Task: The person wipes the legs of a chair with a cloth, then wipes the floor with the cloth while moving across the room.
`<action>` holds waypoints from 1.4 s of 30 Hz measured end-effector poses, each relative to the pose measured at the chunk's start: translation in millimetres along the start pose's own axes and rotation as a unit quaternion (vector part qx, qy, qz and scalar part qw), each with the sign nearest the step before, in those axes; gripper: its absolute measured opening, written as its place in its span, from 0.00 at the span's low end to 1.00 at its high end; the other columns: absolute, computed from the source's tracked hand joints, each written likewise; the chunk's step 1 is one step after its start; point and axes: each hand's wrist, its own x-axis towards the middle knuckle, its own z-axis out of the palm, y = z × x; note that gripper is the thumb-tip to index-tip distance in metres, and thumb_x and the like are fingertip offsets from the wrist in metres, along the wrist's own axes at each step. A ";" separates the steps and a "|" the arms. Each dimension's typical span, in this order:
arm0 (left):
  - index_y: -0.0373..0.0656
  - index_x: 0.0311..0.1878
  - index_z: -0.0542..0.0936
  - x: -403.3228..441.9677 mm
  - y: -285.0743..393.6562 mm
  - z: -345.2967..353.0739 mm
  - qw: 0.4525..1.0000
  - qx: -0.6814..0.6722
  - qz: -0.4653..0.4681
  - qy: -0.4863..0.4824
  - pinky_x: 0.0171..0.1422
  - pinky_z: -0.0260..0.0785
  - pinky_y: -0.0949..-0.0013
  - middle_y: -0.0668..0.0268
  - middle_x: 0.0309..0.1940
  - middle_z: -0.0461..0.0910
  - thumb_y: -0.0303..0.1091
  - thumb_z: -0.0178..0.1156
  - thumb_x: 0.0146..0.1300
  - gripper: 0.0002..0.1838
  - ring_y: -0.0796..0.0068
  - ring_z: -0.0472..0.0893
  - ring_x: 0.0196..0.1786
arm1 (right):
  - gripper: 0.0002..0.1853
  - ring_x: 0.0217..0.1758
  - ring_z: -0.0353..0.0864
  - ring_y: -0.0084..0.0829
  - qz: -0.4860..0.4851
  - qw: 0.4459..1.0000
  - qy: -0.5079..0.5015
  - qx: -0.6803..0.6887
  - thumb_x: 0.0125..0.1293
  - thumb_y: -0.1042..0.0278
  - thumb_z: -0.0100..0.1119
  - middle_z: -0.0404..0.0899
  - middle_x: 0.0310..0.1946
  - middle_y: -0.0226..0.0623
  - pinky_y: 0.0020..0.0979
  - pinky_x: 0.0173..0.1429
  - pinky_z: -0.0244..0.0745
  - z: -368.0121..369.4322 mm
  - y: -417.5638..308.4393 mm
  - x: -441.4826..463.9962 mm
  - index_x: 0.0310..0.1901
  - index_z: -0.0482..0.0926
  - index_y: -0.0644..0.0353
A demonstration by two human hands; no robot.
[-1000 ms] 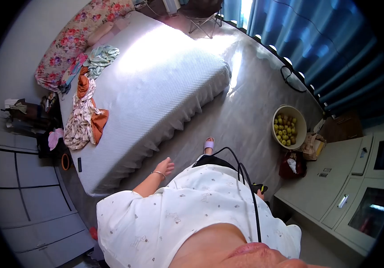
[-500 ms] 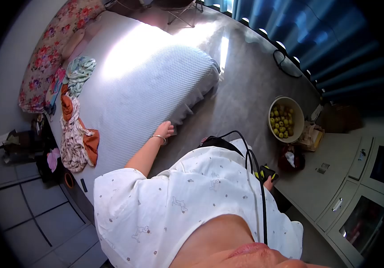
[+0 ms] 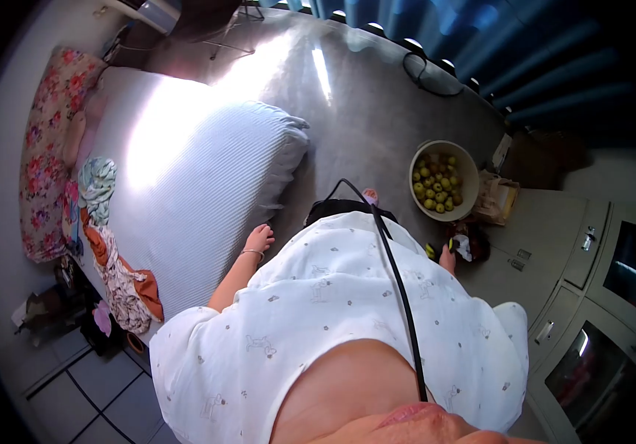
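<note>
Beyond the right hand (image 3: 447, 259), a cream tub (image 3: 471, 182) is showing yellow-green fruit (image 3: 436, 182); near the left hand (image 3: 259, 238), bedding (image 3: 200, 170) is showing pale-blue ribbing.

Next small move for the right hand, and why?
I'd probably draw the right hand slightly inward: it seems to hold a partly hidden yellow-green object and, in this view, sits close beside the dark red bag, near the round cream bucket of yellow-green fruit. Depth is unclear.

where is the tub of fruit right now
In the head view, the tub stands on the floor right of centre, beside the brown bag and beyond the right hand.
</note>
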 end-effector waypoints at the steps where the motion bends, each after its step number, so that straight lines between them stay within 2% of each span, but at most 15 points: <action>1: 0.45 0.65 0.63 7.8 1.1 9.2 0.999 -0.035 0.006 -0.003 0.36 0.68 0.73 0.66 0.46 0.76 0.44 0.48 0.65 0.27 0.75 0.78 0.38 | 0.34 0.60 0.68 0.50 0.037 0.997 0.002 -0.063 0.62 0.47 0.50 0.70 0.55 0.58 0.40 0.60 0.63 3.2 -6.1 41.5 0.56 0.68 0.74; 9: 0.43 0.66 0.62 -2.5 45.5 38.8 0.999 -0.045 -0.003 0.010 0.39 0.71 0.71 0.63 0.47 0.76 0.42 0.51 0.65 0.28 0.74 0.78 0.39 | 0.35 0.65 0.63 0.44 0.025 0.998 -0.012 -0.047 0.64 0.46 0.50 0.65 0.62 0.48 0.37 0.64 0.60 36.2 -151.4 131.9 0.64 0.61 0.66; 10: 0.43 0.65 0.63 -1.8 51.3 38.3 0.999 -0.032 -0.004 0.019 0.39 0.71 0.71 0.62 0.47 0.77 0.42 0.51 0.65 0.27 0.74 0.78 0.39 | 0.38 0.67 0.60 0.48 0.024 0.999 -0.023 -0.027 0.62 0.42 0.49 0.62 0.63 0.52 0.40 0.65 0.59 47.5 -156.9 137.2 0.64 0.60 0.66; 14: 0.43 0.64 0.65 36.9 63.4 17.6 1.000 0.015 -0.013 0.015 0.38 0.72 0.72 0.61 0.44 0.77 0.40 0.51 0.64 0.26 0.73 0.78 0.37 | 0.34 0.63 0.65 0.47 0.019 1.000 -0.001 -0.018 0.62 0.48 0.52 0.68 0.59 0.51 0.38 0.63 0.61 85.3 -183.3 124.8 0.60 0.66 0.69; 16: 0.42 0.62 0.66 57.8 79.5 3.8 0.997 -0.048 0.066 -0.001 0.35 0.72 0.71 0.61 0.43 0.77 0.40 0.52 0.64 0.25 0.72 0.78 0.33 | 0.36 0.67 0.60 0.46 0.028 0.997 -0.059 0.035 0.63 0.47 0.51 0.61 0.65 0.48 0.38 0.65 0.58 94.7 -178.6 120.2 0.65 0.59 0.66; 20: 0.44 0.61 0.68 121.3 144.4 -29.2 0.996 0.078 -0.031 0.030 0.24 0.67 0.73 0.64 0.41 0.78 0.40 0.51 0.61 0.24 0.73 0.80 0.30 | 0.36 0.66 0.61 0.47 0.084 0.996 -0.021 0.000 0.59 0.49 0.54 0.62 0.64 0.48 0.41 0.63 0.60 99.4 -196.9 98.8 0.65 0.61 0.63; 23: 0.43 0.60 0.68 161.1 202.1 -49.4 0.994 0.079 -0.013 0.068 0.24 0.67 0.74 0.65 0.41 0.79 0.40 0.50 0.60 0.25 0.74 0.81 0.33 | 0.36 0.65 0.63 0.48 0.111 0.993 -0.010 -0.034 0.57 0.52 0.54 0.63 0.63 0.49 0.42 0.62 0.62 103.1 -206.0 95.3 0.64 0.62 0.63; 27: 0.38 0.57 0.72 204.8 287.8 -69.0 0.974 0.194 0.087 0.078 0.30 0.72 0.70 0.59 0.42 0.80 0.39 0.50 0.59 0.24 0.70 0.82 0.33 | 0.35 0.63 0.65 0.48 0.146 0.986 0.058 0.047 0.56 0.54 0.55 0.65 0.62 0.50 0.41 0.61 0.63 115.5 -211.3 86.9 0.63 0.62 0.66; 29: 0.35 0.57 0.72 230.2 317.7 -73.4 0.961 0.198 0.168 0.099 0.42 0.74 0.66 0.53 0.41 0.80 0.42 0.48 0.59 0.26 0.66 0.83 0.35 | 0.36 0.63 0.65 0.48 0.134 0.990 0.046 -0.011 0.56 0.54 0.57 0.64 0.62 0.52 0.39 0.60 0.63 116.1 -195.3 98.8 0.62 0.62 0.71; 30: 0.35 0.58 0.71 256.6 323.1 -83.8 0.939 0.242 0.230 0.077 0.41 0.74 0.67 0.53 0.42 0.80 0.41 0.49 0.58 0.27 0.67 0.83 0.35 | 0.30 0.55 0.73 0.45 0.094 0.991 0.095 0.032 0.55 0.60 0.56 0.73 0.54 0.49 0.37 0.58 0.66 126.3 -171.4 109.3 0.56 0.69 0.72; 33: 0.38 0.59 0.71 236.6 375.1 -56.4 0.977 0.106 0.168 0.082 0.41 0.72 0.69 0.54 0.43 0.80 0.41 0.51 0.57 0.27 0.71 0.83 0.35 | 0.29 0.53 0.73 0.42 0.099 0.988 0.031 0.114 0.54 0.63 0.56 0.73 0.53 0.47 0.35 0.57 0.66 128.4 -174.6 103.8 0.56 0.69 0.71; 36: 0.38 0.59 0.71 239.4 382.8 -29.3 0.973 0.129 0.177 0.071 0.42 0.72 0.68 0.54 0.42 0.80 0.41 0.52 0.57 0.27 0.70 0.82 0.35 | 0.28 0.54 0.72 0.40 0.087 0.987 0.055 0.123 0.54 0.65 0.55 0.73 0.53 0.47 0.34 0.57 0.66 132.1 -172.8 107.1 0.55 0.69 0.72; 38: 0.37 0.59 0.71 233.5 382.4 -11.9 0.955 0.216 0.199 0.026 0.41 0.72 0.68 0.55 0.42 0.81 0.42 0.52 0.57 0.27 0.69 0.82 0.34 | 0.28 0.54 0.72 0.40 0.053 0.997 0.001 -0.061 0.54 0.65 0.55 0.73 0.53 0.48 0.34 0.57 0.66 121.2 -194.0 105.0 0.56 0.69 0.72; 39: 0.37 0.59 0.71 230.4 381.0 -4.5 0.956 0.213 0.197 0.030 0.41 0.72 0.68 0.55 0.42 0.81 0.42 0.52 0.57 0.27 0.69 0.82 0.34 | 0.29 0.55 0.72 0.41 0.108 0.989 0.006 0.098 0.54 0.63 0.56 0.72 0.54 0.51 0.34 0.57 0.66 124.1 -182.4 117.9 0.56 0.69 0.73; 42: 0.38 0.59 0.71 220.2 369.2 12.8 0.953 0.251 0.171 -0.007 0.47 0.72 0.66 0.53 0.44 0.80 0.43 0.53 0.57 0.28 0.63 0.82 0.41 | 0.30 0.55 0.72 0.41 0.112 0.991 0.023 0.074 0.54 0.62 0.56 0.72 0.54 0.52 0.35 0.57 0.66 123.9 -180.5 146.7 0.56 0.69 0.73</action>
